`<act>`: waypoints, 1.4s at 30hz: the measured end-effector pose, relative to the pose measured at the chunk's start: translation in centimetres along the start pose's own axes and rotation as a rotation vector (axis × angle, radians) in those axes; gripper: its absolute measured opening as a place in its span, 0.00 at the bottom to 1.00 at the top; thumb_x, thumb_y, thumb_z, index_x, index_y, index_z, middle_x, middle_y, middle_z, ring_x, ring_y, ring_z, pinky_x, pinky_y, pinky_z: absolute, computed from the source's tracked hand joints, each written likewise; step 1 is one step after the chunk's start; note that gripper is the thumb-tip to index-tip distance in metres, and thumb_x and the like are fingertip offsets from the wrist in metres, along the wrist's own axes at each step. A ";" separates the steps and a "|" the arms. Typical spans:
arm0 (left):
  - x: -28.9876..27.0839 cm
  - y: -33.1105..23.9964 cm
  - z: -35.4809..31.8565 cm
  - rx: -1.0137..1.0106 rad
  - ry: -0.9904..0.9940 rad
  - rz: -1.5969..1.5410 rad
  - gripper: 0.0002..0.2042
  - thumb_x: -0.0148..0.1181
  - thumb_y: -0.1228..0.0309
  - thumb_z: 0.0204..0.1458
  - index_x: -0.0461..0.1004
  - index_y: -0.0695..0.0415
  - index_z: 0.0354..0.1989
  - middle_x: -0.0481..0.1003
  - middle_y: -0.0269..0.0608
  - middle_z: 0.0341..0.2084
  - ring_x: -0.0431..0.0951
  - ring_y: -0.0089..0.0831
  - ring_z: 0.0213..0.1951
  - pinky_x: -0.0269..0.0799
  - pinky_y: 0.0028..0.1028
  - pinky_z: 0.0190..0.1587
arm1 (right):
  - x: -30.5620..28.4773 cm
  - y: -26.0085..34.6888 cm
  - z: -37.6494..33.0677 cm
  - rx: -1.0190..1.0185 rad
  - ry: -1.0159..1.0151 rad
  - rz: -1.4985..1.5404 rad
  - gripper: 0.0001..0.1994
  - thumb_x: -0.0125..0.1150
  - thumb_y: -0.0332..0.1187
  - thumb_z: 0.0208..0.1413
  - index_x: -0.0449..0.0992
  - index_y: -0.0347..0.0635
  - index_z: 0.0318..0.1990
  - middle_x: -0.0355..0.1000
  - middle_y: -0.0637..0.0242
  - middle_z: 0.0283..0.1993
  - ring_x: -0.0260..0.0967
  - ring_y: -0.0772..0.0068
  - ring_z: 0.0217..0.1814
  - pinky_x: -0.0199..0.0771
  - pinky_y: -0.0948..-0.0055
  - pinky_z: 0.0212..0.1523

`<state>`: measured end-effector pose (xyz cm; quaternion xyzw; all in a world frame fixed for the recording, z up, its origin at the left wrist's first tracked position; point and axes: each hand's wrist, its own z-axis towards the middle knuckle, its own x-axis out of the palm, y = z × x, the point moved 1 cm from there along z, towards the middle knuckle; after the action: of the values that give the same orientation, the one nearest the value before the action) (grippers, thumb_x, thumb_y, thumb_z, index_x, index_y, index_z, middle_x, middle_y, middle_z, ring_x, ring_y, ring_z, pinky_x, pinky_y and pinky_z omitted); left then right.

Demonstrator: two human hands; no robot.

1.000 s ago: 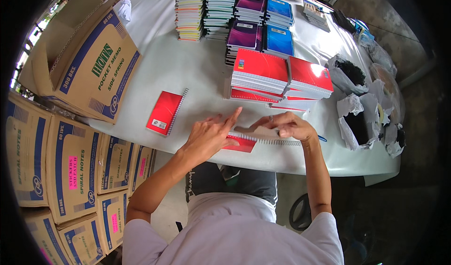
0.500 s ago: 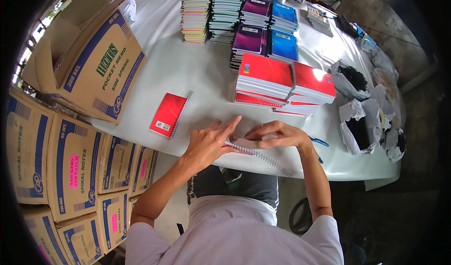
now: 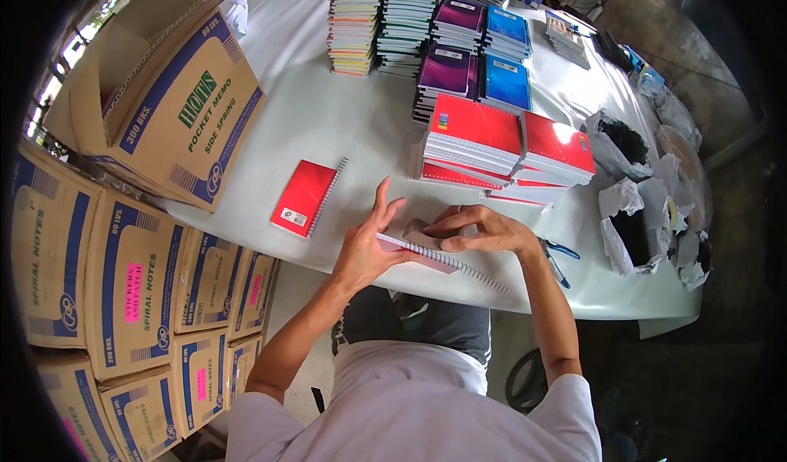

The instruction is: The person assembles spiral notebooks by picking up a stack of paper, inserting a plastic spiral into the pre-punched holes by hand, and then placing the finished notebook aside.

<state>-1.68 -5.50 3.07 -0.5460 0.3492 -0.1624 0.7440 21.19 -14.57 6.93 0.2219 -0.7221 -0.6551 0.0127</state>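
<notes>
Far left: stacked brown cardboard cartons with blue print (image 3: 123, 298) standing on the floor beside the white surface (image 3: 328, 118). On the surface's left part, one open brown cardboard carton (image 3: 176, 109) lying tilted, flaps up; contents not visible.

Right of it, a small red spiral-bound notebook (image 3: 302, 197) lies flat and alone on the surface, wire spine along its right edge, long axis running away from the person and leaning slightly right.

Near front edge, centre: left hand (image 3: 367, 245), fingers spread and pointing up and away, thumb side pressed on the left end of a thin wire-spiral notebook with a reddish cover (image 3: 434, 257). This notebook lies at the front edge of the surface, long axis left to right, far end dropping toward lower right, wire coil along its near edge. Left grip is loose, more bracing than clamping.

Right hand (image 3: 484, 228) rests curled on top of the same notebook, fingertips pointing left and pinching at its upper edge; grip is partly closed on it.

Behind: a pile of red-covered notebooks (image 3: 508, 150), then purple and blue piles (image 3: 475, 72), tall mixed stacks (image 3: 377, 19).

Right: blue-handled tool (image 3: 561, 253) just beside the right wrist; open white bags of black items (image 3: 631, 216).
</notes>
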 end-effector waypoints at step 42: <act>-5.0 -1.6 0.5 -0.048 -0.008 -0.277 0.23 0.62 0.70 0.57 0.70 0.61 0.61 0.66 0.44 0.64 0.63 0.33 0.67 0.58 0.33 0.66 | 0.2 -1.9 -8.2 0.068 -0.635 -0.441 0.25 0.71 0.41 0.46 0.79 0.39 0.52 0.72 0.50 0.55 0.70 0.52 0.56 0.68 0.59 0.59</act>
<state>-4.64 -2.65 6.30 -0.6072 0.2712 -0.2531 0.7027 24.10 -22.44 6.25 0.1583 -0.6464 -0.6538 -0.3600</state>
